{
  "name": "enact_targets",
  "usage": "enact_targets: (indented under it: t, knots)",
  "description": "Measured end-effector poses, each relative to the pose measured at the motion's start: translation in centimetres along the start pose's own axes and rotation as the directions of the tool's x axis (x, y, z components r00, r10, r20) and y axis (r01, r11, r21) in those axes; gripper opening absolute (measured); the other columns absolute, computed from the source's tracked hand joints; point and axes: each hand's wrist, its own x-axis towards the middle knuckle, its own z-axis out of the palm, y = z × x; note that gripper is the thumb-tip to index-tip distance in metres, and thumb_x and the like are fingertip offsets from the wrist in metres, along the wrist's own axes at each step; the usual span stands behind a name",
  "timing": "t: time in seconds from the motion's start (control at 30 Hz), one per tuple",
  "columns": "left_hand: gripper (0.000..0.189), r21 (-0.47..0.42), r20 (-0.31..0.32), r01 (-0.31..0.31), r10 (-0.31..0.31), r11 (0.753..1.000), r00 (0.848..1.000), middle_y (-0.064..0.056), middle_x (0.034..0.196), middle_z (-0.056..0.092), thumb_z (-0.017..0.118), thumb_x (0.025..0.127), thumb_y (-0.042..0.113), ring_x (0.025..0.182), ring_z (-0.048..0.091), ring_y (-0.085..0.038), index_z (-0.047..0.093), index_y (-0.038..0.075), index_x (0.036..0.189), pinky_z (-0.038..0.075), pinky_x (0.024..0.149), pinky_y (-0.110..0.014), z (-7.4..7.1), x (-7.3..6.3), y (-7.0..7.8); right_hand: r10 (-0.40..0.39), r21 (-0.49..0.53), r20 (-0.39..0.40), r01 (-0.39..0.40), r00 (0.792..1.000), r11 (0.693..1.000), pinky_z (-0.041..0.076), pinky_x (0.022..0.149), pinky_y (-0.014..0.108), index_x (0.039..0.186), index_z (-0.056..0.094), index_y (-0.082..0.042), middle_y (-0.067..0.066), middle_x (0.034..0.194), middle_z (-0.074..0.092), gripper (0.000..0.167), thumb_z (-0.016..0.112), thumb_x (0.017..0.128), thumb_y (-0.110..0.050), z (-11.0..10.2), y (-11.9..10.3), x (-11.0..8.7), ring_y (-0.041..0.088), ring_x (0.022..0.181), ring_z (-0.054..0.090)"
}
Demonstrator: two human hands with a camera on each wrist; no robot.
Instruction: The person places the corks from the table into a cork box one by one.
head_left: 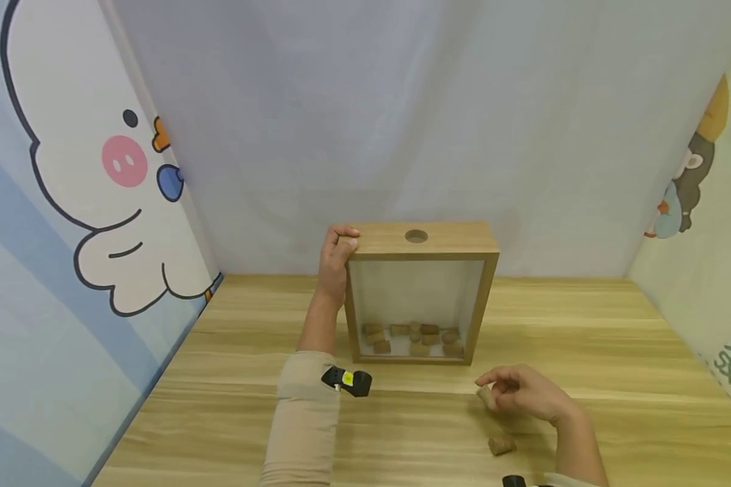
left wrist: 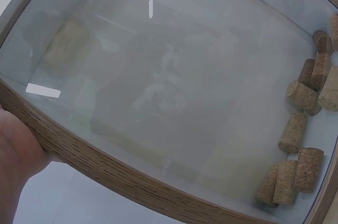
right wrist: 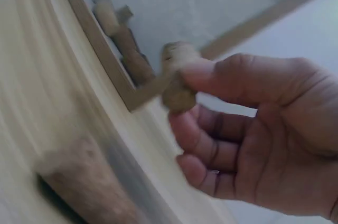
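A shallow wooden box [head_left: 457, 237] with a clear front stands upright on the table, a round hole [head_left: 417, 236] in its top. My left hand [head_left: 335, 264] grips its upper left corner, fingers bent over the top edge. Several corks lie along the bottom inside, among them a tapered cork [left wrist: 293, 132] in the left wrist view. Right of the box and lower, my right hand [head_left: 528, 393] pinches another cork [right wrist: 179, 100] between thumb and fingers, above the table. One loose cork [head_left: 501, 444] lies on the tabletop just below that hand.
The light wood-grain table [head_left: 231, 406] runs back to a pale curtain [head_left: 365, 135]. Printed cartoon panels border it, a left panel [head_left: 67, 169] with a large white figure and a right panel [head_left: 676, 270].
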Motion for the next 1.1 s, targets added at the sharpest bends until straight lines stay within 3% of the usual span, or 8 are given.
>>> enact_targets:
  t: [0.2, 0.4, 0.47, 0.6, 0.73, 0.87, 1.1]
  knots:
    - [0.012, -0.010, 0.002, -0.001, 0.001, 1.000, 1.000, -0.004, 0.110, 0.041, 0.045, 0.083, 0.020, 0.098, 0.038, -0.017, 0.049, 0.016, 0.094, 0.029, 0.085, -0.032, 0.0, 0.1, 0.0, -0.008, 0.022, -0.164, 0.012, 0.986, 1.000, 0.047, 0.071, 0.029, 0.121, 0.052, 0.009, 0.015, 0.096, 0.053, 0.040, 0.062, 0.085, -0.004, 1.8, -1.7, 2.4, 0.024, 0.085, 0.050]
    - [0.011, -0.012, 0.007, 0.006, -0.006, 1.000, 1.000, -0.003, 0.108, 0.042, 0.046, 0.084, 0.019, 0.099, 0.037, -0.017, 0.049, 0.015, 0.094, 0.028, 0.084, -0.032, 0.1, 0.0, -0.2, -0.038, 0.078, -0.242, 0.058, 0.970, 0.995, 0.047, 0.078, 0.032, 0.124, 0.052, 0.004, 0.016, 0.103, 0.053, 0.044, 0.064, 0.087, -0.015, 2.8, -4.1, 4.4, 0.028, 0.090, 0.054]
    - [0.012, -0.011, 0.009, 0.001, -0.001, 1.000, 1.000, -0.003, 0.108, 0.042, 0.046, 0.084, 0.019, 0.101, 0.036, -0.017, 0.050, 0.014, 0.094, 0.027, 0.085, -0.032, 0.2, 0.0, -0.2, -0.057, 0.102, -0.252, 0.085, 0.966, 0.991, 0.048, 0.078, 0.032, 0.125, 0.051, 0.004, 0.016, 0.103, 0.052, 0.043, 0.063, 0.087, -0.014, 3.0, -4.9, 4.9, 0.028, 0.089, 0.055]
    - [0.013, 0.003, 0.024, -0.006, 0.006, 1.000, 1.000, -0.003, 0.109, 0.041, 0.044, 0.085, 0.022, 0.098, 0.036, -0.018, 0.048, 0.015, 0.096, 0.028, 0.084, -0.033, 0.1, 0.0, -0.2, -0.174, 0.111, -0.255, 0.207, 0.951, 0.972, 0.050, 0.074, 0.033, 0.124, 0.050, 0.008, 0.017, 0.100, 0.053, 0.040, 0.059, 0.088, -0.007, 2.8, -6.7, 5.6, 0.031, 0.085, 0.058]
    - [0.015, 0.002, 0.030, 0.003, -0.003, 1.000, 1.000, -0.004, 0.111, 0.039, 0.044, 0.085, 0.024, 0.093, 0.037, -0.017, 0.047, 0.016, 0.097, 0.030, 0.080, -0.032, 0.0, 0.0, -0.1, -0.287, 0.089, -0.270, 0.320, 0.919, 0.943, 0.051, 0.069, 0.033, 0.122, 0.051, 0.011, 0.017, 0.095, 0.056, 0.037, 0.058, 0.087, -0.002, 2.6, -8.8, 6.0, 0.027, 0.080, 0.060]
    - [0.015, -0.005, 0.028, 0.017, -0.017, 1.000, 0.999, -0.004, 0.111, 0.038, 0.044, 0.084, 0.024, 0.088, 0.038, -0.015, 0.046, 0.016, 0.097, 0.032, 0.077, -0.032, -0.1, -0.1, 0.1, -0.345, 0.100, -0.298, 0.388, 0.890, 0.916, 0.051, 0.065, 0.032, 0.118, 0.053, 0.011, 0.017, 0.091, 0.057, 0.034, 0.059, 0.086, 0.001, 2.2, -10.9, 6.2, 0.027, 0.076, 0.062]
    - [0.014, 0.002, 0.021, 0.015, -0.015, 1.000, 1.000, -0.003, 0.110, 0.039, 0.044, 0.084, 0.022, 0.096, 0.036, -0.017, 0.047, 0.016, 0.096, 0.029, 0.083, -0.032, -0.1, -0.1, 0.1, -0.375, 0.098, -0.246, 0.408, 0.894, 0.908, 0.050, 0.069, 0.030, 0.121, 0.056, 0.003, 0.010, 0.097, 0.058, 0.039, 0.063, 0.083, 0.003, 0.3, -14.1, 6.5, 0.020, 0.082, 0.061]
